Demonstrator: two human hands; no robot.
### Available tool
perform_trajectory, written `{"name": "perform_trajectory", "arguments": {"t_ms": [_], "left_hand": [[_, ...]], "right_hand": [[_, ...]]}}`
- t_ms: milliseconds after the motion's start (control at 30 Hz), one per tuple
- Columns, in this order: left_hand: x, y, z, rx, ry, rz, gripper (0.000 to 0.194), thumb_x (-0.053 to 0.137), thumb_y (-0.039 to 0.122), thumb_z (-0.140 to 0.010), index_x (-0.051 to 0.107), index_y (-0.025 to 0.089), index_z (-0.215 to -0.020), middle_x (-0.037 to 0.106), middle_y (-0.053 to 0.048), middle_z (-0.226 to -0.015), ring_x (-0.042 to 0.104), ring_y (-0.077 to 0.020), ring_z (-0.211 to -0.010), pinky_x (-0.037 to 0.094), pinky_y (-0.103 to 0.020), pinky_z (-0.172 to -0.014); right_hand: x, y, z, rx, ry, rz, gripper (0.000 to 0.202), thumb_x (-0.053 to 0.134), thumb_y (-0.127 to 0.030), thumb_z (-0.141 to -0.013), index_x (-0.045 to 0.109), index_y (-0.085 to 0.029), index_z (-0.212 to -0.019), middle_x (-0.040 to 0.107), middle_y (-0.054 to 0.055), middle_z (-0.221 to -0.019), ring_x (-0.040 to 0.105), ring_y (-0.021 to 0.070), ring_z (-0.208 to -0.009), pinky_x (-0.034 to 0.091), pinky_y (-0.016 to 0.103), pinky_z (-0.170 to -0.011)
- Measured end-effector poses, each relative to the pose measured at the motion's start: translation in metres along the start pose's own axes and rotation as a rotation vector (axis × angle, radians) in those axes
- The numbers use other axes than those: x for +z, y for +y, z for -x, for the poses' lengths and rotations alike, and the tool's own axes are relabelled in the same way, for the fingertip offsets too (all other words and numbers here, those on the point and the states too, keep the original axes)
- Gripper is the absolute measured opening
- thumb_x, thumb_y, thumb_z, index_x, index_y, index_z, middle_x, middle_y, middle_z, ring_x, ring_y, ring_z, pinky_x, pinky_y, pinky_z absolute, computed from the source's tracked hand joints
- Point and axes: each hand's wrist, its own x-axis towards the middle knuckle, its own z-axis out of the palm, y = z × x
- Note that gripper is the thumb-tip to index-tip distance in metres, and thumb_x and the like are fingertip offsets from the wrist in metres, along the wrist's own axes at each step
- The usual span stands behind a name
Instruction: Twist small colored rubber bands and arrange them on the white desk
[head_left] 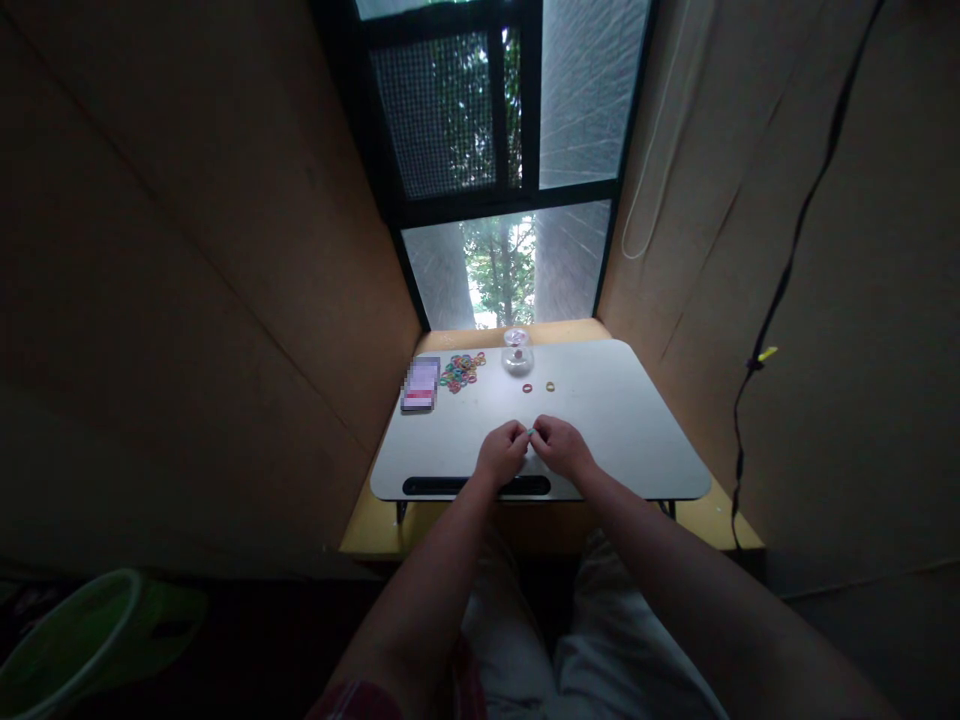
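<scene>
My left hand [504, 452] and my right hand [560, 445] meet over the front half of a white lap desk [622, 430]. Both are closed, with fingertips pinched on a small teal ring [532, 431], which looks like a hair tie; most of it is hidden by the fingers. Beyond them, a pink ring [527, 388] and a yellow ring [550, 386] lie apart on the desktop. A heap of several coloured rings [461, 372] sits at the back left. Behind the loose pair stands a round clear container [517, 360] with something small and reddish in it.
A phone [420, 385] with a lit screen lies at the desk's left edge. A black slot [442, 486] runs along the front edge, partly under my left forearm. A window [502, 260] is ahead, a dark cable [780, 270] hangs right, and a green bin [97, 640] stands lower left.
</scene>
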Motion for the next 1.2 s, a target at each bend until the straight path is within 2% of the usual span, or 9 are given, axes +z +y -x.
{"name": "perform_trajectory", "arguments": {"t_ms": [267,400,633,833,1200], "left_hand": [[-0.0007,0.0027,0.0007,-0.020,0.046,-0.015,0.019,0.046,0.030,-0.083,0.056,0.018,-0.073,0.061,0.003,-0.068,0.052,-0.0103,-0.063,0.036,-0.022,-0.060],[-0.0005,0.0030,0.0012,-0.023,0.048,-0.027,0.020,0.046,0.032,-0.084,0.057,0.018,-0.075,0.062,0.003,-0.068,0.053,-0.0101,-0.061,0.036,-0.022,-0.058],[0.0015,0.0005,0.0010,-0.022,0.019,-0.051,0.020,0.046,0.033,-0.085,0.059,0.019,-0.079,0.060,0.003,-0.065,0.053,-0.0100,-0.058,0.036,-0.022,-0.056],[0.0026,-0.0007,0.0010,-0.010,0.031,-0.064,0.021,0.046,0.034,-0.085,0.059,0.019,-0.079,0.061,0.003,-0.065,0.054,-0.0101,-0.060,0.037,-0.021,-0.057],[0.0005,0.0064,0.0017,-0.047,0.112,-0.057,0.017,0.048,0.034,-0.085,0.057,0.019,-0.082,0.062,0.002,-0.071,0.055,-0.0103,-0.064,0.039,-0.022,-0.061]], "right_hand": [[0.0006,0.0032,0.0001,-0.011,0.020,-0.065,0.010,0.048,-0.021,-0.076,0.054,-0.019,-0.068,0.054,-0.001,-0.061,0.045,0.0118,-0.057,0.031,0.023,-0.056],[-0.0004,0.0035,0.0010,-0.009,0.036,-0.123,0.012,0.049,-0.020,-0.076,0.060,-0.020,-0.080,0.058,-0.001,-0.065,0.048,0.0121,-0.058,0.035,0.023,-0.057],[0.0003,0.0046,0.0009,0.013,0.008,-0.193,0.030,0.052,-0.019,-0.078,0.064,-0.023,-0.105,0.067,0.000,-0.078,0.055,0.0124,-0.061,0.042,0.024,-0.063],[0.0004,0.0051,-0.0014,-0.068,0.003,-0.167,0.019,0.051,-0.016,-0.077,0.068,-0.021,-0.084,0.069,0.003,-0.085,0.059,0.0156,-0.076,0.044,0.027,-0.073],[0.0017,0.0053,0.0004,-0.032,0.038,-0.137,0.013,0.050,-0.022,-0.081,0.062,-0.020,-0.076,0.061,0.000,-0.068,0.052,0.0124,-0.061,0.038,0.023,-0.061]]}}
